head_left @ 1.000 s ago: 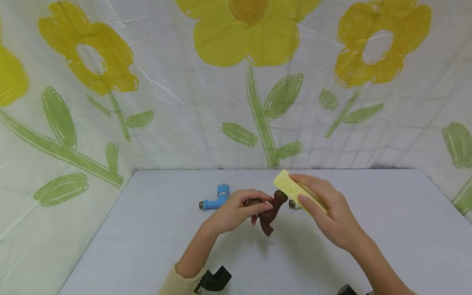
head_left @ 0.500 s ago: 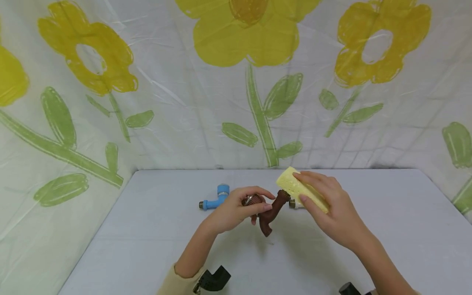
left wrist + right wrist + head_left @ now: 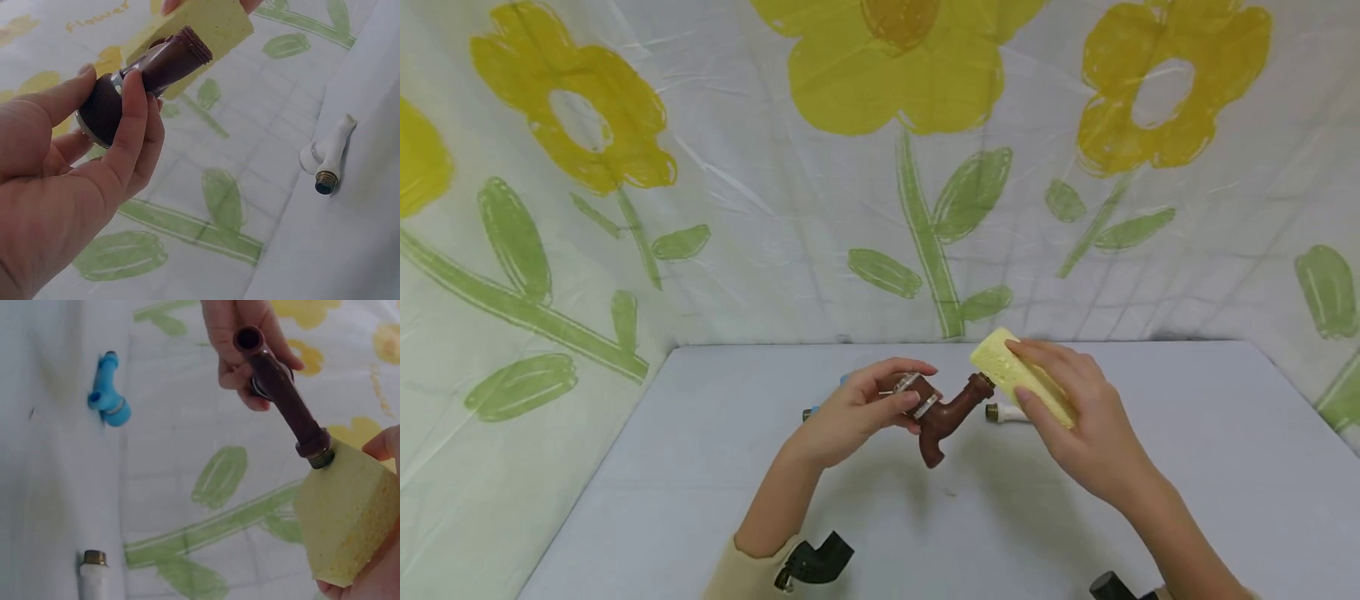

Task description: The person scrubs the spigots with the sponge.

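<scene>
My left hand (image 3: 857,408) grips a brown faucet (image 3: 955,415) by its round ribbed knob, holding it above the table with the curved spout pointing down. In the left wrist view, thumb and fingers wrap the knob of the faucet (image 3: 165,65). My right hand (image 3: 1082,417) pinches a yellow sponge (image 3: 1022,375) between thumb and fingers. The sponge lies right at the faucet's threaded inlet end. From the right wrist view, the threaded brass end of the faucet (image 3: 297,412) overlaps the sponge's flat face (image 3: 344,506).
On the white table (image 3: 700,467), a blue faucet (image 3: 109,394) lies behind my left hand, mostly hidden in the head view. A white faucet (image 3: 331,153) lies behind the right hand. A flower-printed curtain (image 3: 760,208) hangs at the table's back edge.
The left hand has turned the brown faucet so its knob faces up more and its inlet sits slightly higher. The sponge has shifted a little up and right.
</scene>
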The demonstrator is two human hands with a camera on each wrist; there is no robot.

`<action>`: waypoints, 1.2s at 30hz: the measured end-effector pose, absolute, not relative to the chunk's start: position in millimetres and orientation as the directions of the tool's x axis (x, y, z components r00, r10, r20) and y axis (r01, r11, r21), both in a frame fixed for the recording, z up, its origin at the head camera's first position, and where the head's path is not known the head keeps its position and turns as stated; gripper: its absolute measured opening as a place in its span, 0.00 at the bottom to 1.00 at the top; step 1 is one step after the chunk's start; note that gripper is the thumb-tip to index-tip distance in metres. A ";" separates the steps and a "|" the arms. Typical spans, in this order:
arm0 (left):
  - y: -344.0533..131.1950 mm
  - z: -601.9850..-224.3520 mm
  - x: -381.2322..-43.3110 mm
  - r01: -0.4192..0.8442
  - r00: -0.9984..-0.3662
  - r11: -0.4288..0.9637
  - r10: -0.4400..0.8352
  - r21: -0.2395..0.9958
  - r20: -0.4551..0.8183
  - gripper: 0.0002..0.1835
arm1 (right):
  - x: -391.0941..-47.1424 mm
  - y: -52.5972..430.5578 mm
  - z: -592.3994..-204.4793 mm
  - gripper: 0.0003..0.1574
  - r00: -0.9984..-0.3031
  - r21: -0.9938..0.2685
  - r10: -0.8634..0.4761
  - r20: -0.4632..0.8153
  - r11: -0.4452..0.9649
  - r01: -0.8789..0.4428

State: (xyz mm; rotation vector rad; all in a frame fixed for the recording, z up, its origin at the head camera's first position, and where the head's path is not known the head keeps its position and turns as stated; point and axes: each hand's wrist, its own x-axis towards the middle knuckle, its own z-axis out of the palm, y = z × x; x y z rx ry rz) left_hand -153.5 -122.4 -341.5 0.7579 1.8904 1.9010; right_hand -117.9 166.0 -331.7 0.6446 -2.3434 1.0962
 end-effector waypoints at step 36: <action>-119.3 -340.2 -151.7 0.024 -0.816 -0.265 0.551 0.964 0.172 0.24 | -107.3 144.6 -337.1 0.35 -0.687 -0.453 -0.224 0.691 0.607 -0.653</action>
